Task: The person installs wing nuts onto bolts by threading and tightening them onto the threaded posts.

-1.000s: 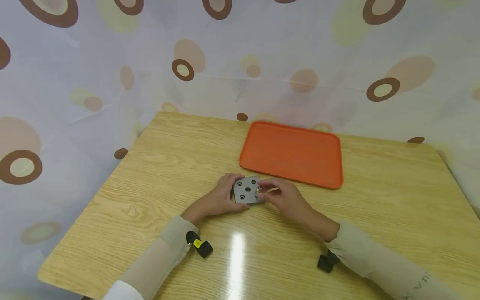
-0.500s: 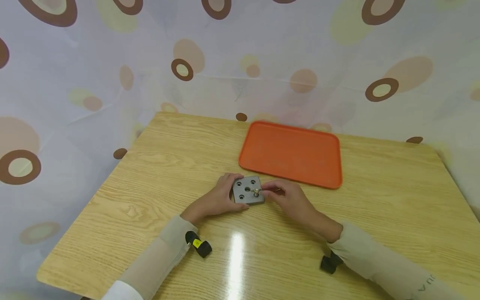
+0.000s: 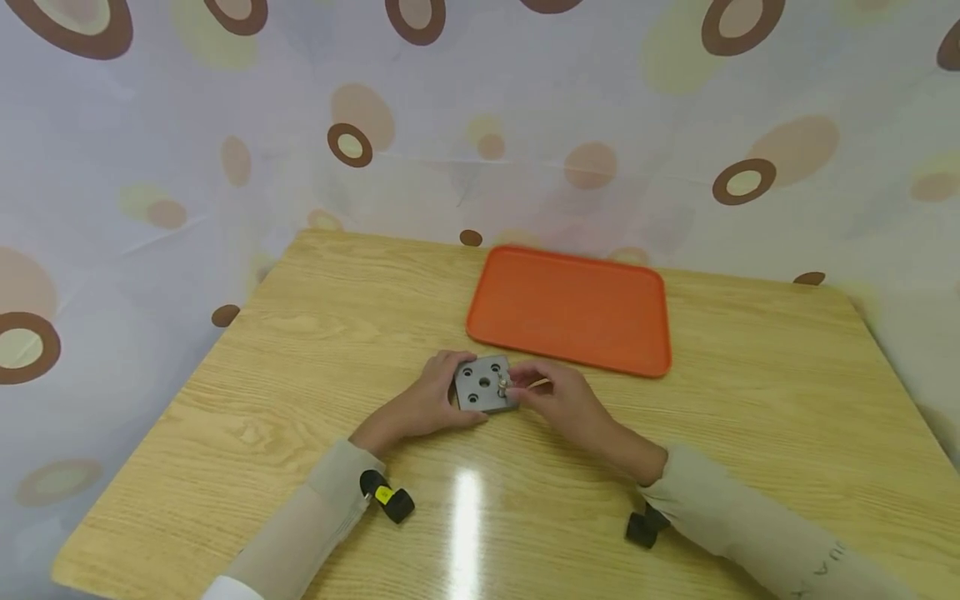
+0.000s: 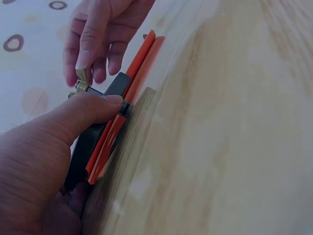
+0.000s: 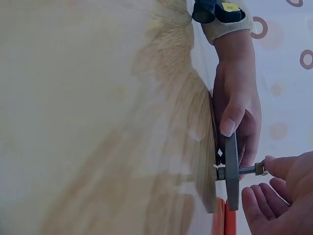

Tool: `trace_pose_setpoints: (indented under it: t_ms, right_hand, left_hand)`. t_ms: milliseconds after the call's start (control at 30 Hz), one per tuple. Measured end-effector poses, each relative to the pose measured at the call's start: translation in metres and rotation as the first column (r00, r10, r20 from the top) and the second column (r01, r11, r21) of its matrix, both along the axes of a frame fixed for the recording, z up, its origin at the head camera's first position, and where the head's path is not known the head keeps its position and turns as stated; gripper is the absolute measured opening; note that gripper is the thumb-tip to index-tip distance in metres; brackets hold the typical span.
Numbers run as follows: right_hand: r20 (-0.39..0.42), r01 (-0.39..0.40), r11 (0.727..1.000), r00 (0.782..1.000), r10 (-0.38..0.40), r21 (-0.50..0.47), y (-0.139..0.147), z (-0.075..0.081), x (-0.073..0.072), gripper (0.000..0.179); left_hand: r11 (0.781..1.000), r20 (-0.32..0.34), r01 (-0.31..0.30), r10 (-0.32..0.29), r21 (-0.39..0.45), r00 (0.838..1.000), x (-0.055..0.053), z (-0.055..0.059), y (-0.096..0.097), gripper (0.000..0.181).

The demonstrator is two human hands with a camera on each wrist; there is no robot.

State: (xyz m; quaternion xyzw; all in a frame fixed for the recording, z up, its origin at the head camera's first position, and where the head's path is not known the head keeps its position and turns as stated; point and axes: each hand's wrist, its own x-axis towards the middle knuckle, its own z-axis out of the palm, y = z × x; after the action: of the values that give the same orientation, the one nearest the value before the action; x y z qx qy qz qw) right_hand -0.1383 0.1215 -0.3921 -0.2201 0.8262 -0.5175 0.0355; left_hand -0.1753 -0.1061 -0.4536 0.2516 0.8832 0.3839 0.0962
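A grey square metal plate (image 3: 491, 402), pierced with several round holes, is gripped at its left side by my left hand (image 3: 431, 402), thumb along the near edge. Through one hole runs a threaded bolt (image 5: 247, 171), its dark round head (image 5: 221, 173) under the plate and its thread sticking out above. A brass-coloured wing nut (image 4: 81, 81) sits near the end of that thread. My right hand (image 3: 564, 400) holds the wing nut between thumb and index finger, the other fingers loosely bent beside it. The palm of my left hand is partly hidden.
An orange tray (image 3: 570, 308) lies behind the plate, toward the far edge of the wooden table (image 3: 315, 325). A patterned cloth (image 3: 525, 100) hangs beyond the table. Both wrists carry small black cameras.
The right thumb and fingers have shifted around the wing nut, drawing back slightly and closing in again, and its wings point another way. The left hand keeps its grip; the head view has shifted slightly.
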Motion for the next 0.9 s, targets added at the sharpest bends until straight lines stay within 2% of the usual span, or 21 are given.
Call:
trace_pose_setpoints:
  t_ms: [200,700,900]
  right_hand:
    - [0.009,-0.019,1.000,1.000,0.019,-0.013,-0.0031,-0.0005,0.0009,0.032]
    - [0.012,-0.034,0.999,0.999,0.035,-0.030,-0.0042,-0.0024,-0.0017,0.032]
    - [-0.004,-0.030,1.000,1.000,0.030,-0.007,-0.0020,-0.0023,-0.0005,0.030]
  left_hand:
    - [1.000,0.003,-0.007,0.007,-0.011,1.000,0.0017,0.0014,0.0007,0.086]
    - [1.000,-0.011,-0.009,0.008,-0.014,1.000,0.0004,-0.0007,0.0007,0.085]
    - [1.000,-0.014,-0.005,0.005,-0.015,1.000,0.0009,-0.0004,0.0005,0.085]
